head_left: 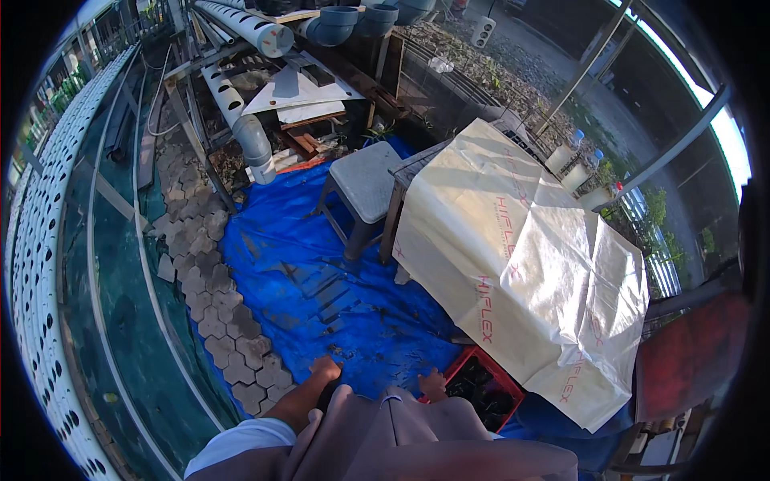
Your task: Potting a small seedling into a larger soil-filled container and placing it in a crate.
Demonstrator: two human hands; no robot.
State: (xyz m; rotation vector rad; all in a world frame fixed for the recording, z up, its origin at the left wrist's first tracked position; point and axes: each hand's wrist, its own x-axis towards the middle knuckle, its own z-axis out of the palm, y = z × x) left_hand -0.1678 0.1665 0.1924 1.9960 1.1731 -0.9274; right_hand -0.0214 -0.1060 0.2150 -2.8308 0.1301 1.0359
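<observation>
My left hand (326,368) is low in the view, over the blue tarpaulin (289,240), with a dark thing just below it that I cannot make out. My right hand (432,383) is beside the left rim of a red plastic crate (512,385); its fingers are small and partly blurred, and a bit of red shows under it. Dark, shiny things, perhaps black plastic bags, fill the crate. Clothing hides the lower part of both hands' surroundings. Whether either hand holds something cannot be told.
A table covered by a creased cream sheet (451,240) with red print stands at the right, a grey plastic stool (367,180) beside it. Hexagonal pavers (207,300) edge the tarpaulin. White pipes with holes (36,258) run along the left; more pipes (240,24) and boards lie ahead.
</observation>
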